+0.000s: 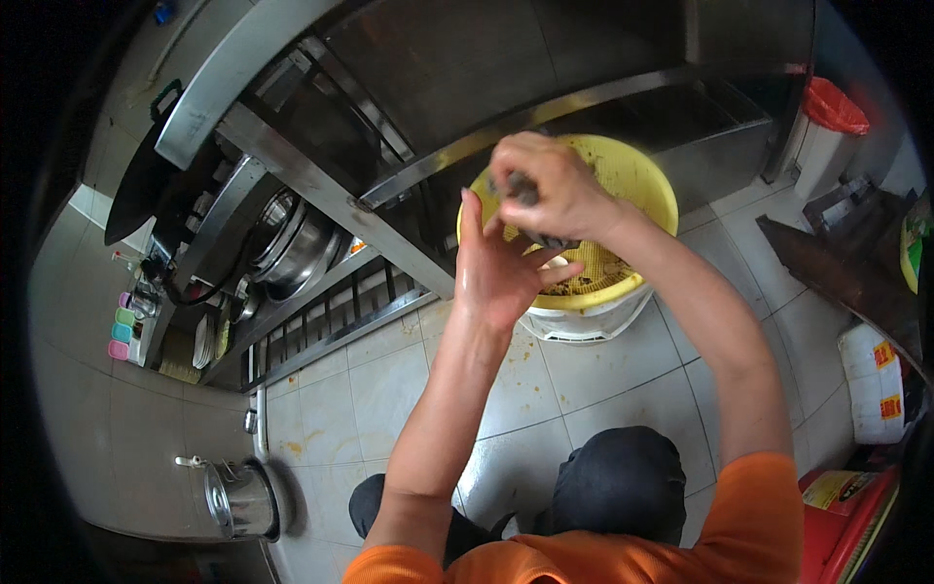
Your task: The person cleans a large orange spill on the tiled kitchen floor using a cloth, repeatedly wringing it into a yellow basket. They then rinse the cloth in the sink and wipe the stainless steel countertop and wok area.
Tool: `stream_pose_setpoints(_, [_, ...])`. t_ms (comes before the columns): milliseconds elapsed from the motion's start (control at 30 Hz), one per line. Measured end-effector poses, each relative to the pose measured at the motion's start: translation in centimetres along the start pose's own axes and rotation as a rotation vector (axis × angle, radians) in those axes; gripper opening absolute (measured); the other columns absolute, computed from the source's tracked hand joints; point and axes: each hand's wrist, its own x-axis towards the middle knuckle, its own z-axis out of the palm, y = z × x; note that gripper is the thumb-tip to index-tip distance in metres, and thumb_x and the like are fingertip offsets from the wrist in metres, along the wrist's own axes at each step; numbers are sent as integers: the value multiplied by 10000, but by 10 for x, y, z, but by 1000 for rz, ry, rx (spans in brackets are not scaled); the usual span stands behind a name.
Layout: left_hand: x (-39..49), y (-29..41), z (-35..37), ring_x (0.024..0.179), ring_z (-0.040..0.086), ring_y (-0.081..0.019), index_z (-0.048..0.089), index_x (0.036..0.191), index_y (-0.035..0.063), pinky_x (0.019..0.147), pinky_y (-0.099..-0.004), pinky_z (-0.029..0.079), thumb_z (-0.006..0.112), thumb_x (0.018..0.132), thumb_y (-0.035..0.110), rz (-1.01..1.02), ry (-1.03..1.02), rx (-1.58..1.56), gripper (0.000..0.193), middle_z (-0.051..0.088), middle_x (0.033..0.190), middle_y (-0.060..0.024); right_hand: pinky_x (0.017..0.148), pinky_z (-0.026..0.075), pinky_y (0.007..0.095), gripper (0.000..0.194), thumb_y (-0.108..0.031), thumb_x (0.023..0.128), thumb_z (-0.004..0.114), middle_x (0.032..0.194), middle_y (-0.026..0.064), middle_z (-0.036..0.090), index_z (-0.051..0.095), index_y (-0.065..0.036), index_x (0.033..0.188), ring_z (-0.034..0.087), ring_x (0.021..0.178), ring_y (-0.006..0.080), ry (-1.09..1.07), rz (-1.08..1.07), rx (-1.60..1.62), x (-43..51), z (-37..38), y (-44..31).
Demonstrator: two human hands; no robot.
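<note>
A yellow plastic strainer basket [636, 171] sits on top of a white bucket [584, 323] on the tiled floor before me. Dark and brown food residue clings to its mesh. Over the basket, my right hand [551, 190] is curled around a dark grey object [523, 187], slightly blurred; what it is I cannot tell. Just below and to the left, my left hand [503, 274] is spread with thumb and fingers apart. A dark part of the object shows by its fingers, perhaps touching them. A small pale thing lies in the basket, partly hidden by my left fingers.
A steel stand [321, 182] rises at the left, with stacked metal bowls [299, 244] on its shelf. A lidded steel pot [244, 500] stands lower left. At the right are a bin with a red bag [835, 109], a dark board [817, 270] and a white container [872, 387].
</note>
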Motion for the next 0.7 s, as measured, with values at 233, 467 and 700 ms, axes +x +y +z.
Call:
stream_pose_setpoints(233, [44, -14, 6, 1082, 565, -231, 571, 1117, 122, 915, -442, 496, 537, 916, 417, 219, 9, -337, 358, 592, 1135, -65, 673, 446, 290, 187, -42, 677, 672, 760, 24, 531, 516, -78, 774, 536, 726, 138, 104, 87, 339, -21, 6, -19])
stream_pose_setpoints(467, [61, -20, 24, 763, 523, -115, 586, 872, 48, 676, -281, 458, 653, 821, 76, 832, 288, 549, 89, 581, 835, -19, 714, 494, 278, 245, -239, 836, 746, 850, -2, 588, 540, -112, 872, 579, 770, 103, 779, 924, 1043, -32, 8, -9])
stream_pose_setpoints(700, [69, -9, 22, 654, 556, -248, 573, 750, 59, 554, -315, 457, 712, 740, 83, 1553, -5, 1601, 141, 533, 722, -98, 700, 502, 311, 349, -412, 985, 466, 839, 42, 622, 584, -102, 878, 596, 776, 146, 164, 1306, 1277, -27, -14, 44])
